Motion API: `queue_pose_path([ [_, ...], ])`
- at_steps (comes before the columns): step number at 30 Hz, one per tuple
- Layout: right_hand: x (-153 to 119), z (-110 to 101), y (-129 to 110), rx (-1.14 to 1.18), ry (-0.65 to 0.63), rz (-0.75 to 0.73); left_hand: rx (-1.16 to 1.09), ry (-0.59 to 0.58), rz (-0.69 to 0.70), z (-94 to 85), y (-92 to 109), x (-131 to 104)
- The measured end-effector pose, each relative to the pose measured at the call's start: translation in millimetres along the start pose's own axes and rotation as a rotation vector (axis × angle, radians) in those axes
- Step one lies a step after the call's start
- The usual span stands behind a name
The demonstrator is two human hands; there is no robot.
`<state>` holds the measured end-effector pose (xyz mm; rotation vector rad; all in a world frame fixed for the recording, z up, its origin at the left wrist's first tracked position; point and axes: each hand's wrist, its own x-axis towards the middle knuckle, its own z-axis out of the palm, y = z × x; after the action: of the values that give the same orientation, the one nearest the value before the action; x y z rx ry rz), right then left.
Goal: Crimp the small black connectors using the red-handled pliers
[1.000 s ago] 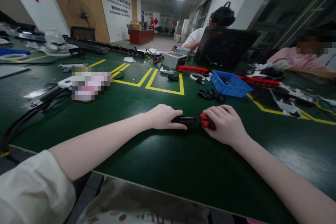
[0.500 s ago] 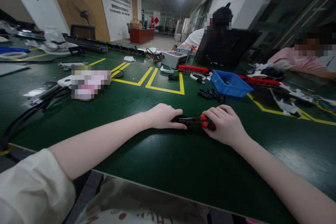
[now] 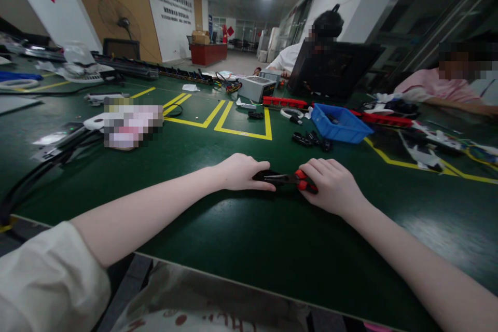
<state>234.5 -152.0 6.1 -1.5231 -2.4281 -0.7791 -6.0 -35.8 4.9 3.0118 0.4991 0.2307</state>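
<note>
My right hand [image 3: 330, 184] is closed around the red-and-black handles of a pair of pliers [image 3: 301, 180], whose metal jaws point left. Between the thumb and fingers of my left hand [image 3: 243, 172] sits a small black part [image 3: 261, 176], mostly covered by those fingers; its exact kind cannot be made out. The plier jaws reach to this part, just over the green tabletop [image 3: 249, 228]. Where the jaw tips meet it is too dark to see clearly.
Beyond my hands lie several small black parts [image 3: 311, 139] beside a blue bin [image 3: 340, 123]. A grey power supply box [image 3: 254, 88] and red strips [image 3: 284, 102] stand farther back. Black cables [image 3: 50, 163] run along the left. Two people sit across the table.
The raised fingers of my right hand have come down and lie more closely together over the plier handles. My left hand and the black part stay in nearly the same place.
</note>
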Motion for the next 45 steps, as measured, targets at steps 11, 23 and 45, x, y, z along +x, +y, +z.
queue_pose_path([
  [11,0,4,5,-0.016,0.067,-0.044,-0.01,0.008,0.014,-2.1,0,0],
  [23,0,8,7,-0.006,0.096,-0.064,-0.036,-0.005,0.004,-5.1,0,-1],
  [45,2,4,-2,-0.114,0.146,-0.006,-0.018,-0.015,-0.004,-4.4,0,0],
])
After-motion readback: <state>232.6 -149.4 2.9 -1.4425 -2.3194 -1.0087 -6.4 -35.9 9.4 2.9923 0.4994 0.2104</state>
